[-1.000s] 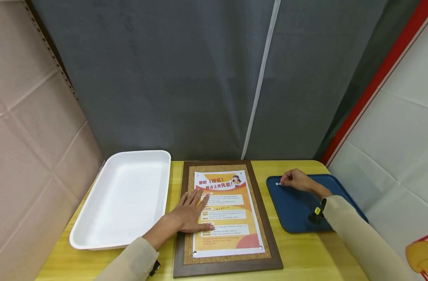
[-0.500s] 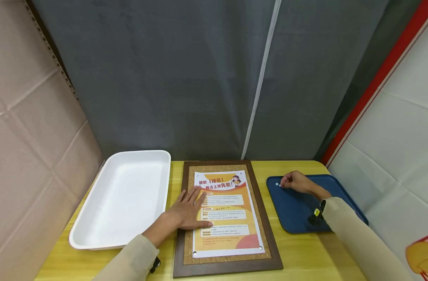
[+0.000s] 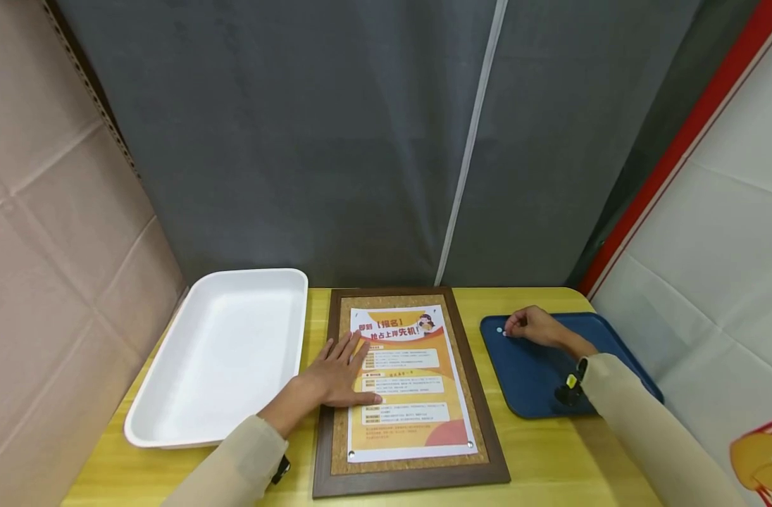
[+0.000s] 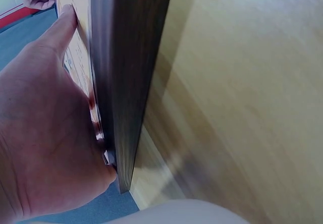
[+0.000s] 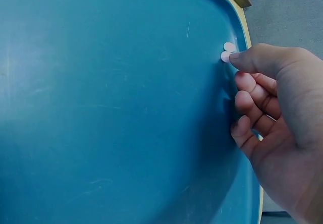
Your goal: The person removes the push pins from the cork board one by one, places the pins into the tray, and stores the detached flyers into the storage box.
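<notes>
My left hand [image 3: 337, 377] lies with spread fingers on the left side of a printed poster [image 3: 418, 415], over a cork board [image 3: 481, 443] in a brown wooden frame [image 3: 411, 482]. Silvery thumbtacks sit in the poster's two bottom corners. In the left wrist view, the thumb of that hand [image 4: 50, 118] touches the paper. At the far left corner of a blue tray [image 3: 544, 387], my right hand [image 3: 538, 327] pinches at a small, pale, round thumbtack [image 5: 225, 56]. A second pale disc [image 5: 229, 47] lies right beside it. The thumb hides the index fingertip.
A large white tray [image 3: 218, 366] stands left of the framed board on the yellow wooden table [image 3: 570, 465]. A grey curtain [image 3: 316, 141] closes off the back, with pale panels at both sides.
My left hand has shifted slightly toward the left over the poster. The right hand stays at the same tray corner, with only small finger movements around the pale discs.
</notes>
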{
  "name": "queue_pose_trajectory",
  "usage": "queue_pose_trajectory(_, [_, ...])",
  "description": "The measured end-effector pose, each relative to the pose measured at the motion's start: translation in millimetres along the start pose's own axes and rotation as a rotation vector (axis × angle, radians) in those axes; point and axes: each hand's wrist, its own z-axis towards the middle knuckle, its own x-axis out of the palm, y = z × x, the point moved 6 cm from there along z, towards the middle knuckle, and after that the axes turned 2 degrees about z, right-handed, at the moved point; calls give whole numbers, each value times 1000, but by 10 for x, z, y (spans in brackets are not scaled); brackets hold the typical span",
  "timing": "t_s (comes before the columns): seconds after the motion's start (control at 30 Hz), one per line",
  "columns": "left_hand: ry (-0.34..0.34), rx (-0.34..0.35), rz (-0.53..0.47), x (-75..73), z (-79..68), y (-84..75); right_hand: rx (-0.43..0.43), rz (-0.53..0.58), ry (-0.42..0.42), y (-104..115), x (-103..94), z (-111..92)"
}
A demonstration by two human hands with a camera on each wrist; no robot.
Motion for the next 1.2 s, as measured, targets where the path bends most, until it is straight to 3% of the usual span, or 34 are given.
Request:
queue_pose_trajectory(0.43, [33, -6, -45, 9, 19, 11, -9, 38, -16, 68, -27, -31])
queue_pose_trajectory(0.63, [20, 18, -107, 112, 63, 70, -23, 39, -3, 148, -22, -51])
queue_pose_trajectory(1.0, [14, 24, -122, 180, 112, 101, -82, 0, 48, 333, 78, -61])
queue_pose_trajectory(1.2, [18, 12, -110, 129, 79, 84, -135, 50, 106, 510, 197, -63])
